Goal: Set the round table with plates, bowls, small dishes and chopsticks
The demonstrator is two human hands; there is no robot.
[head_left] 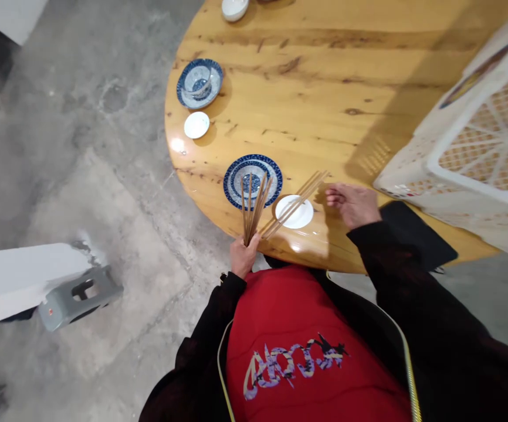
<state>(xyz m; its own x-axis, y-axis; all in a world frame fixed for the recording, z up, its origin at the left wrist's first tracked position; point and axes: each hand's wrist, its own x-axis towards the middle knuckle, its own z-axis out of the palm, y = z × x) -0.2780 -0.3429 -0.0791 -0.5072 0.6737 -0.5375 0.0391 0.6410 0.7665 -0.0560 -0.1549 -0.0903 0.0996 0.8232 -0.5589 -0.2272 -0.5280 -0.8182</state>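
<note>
My left hand (243,255) is closed around the lower ends of a fanned bundle of wooden chopsticks (257,206) at the table's near edge. Their upper ends spread over a blue-and-white plate (230,186) with a matching bowl on it. More chopsticks (300,198) slant across a small white dish (303,218), their lower ends close to my left fingers; whether that hand grips these too I cannot tell. Just right of their tips is my right hand (354,205), fingers loosely bent and slightly apart, with nothing visible in them.
On the round wooden table (307,111), a white plastic basket (451,140) stands at the right, beside a flat black object (416,234). Farther left are another blue-and-white plate (183,88) with a bowl and a white dish (196,125). A grey stool (78,296) is on the floor.
</note>
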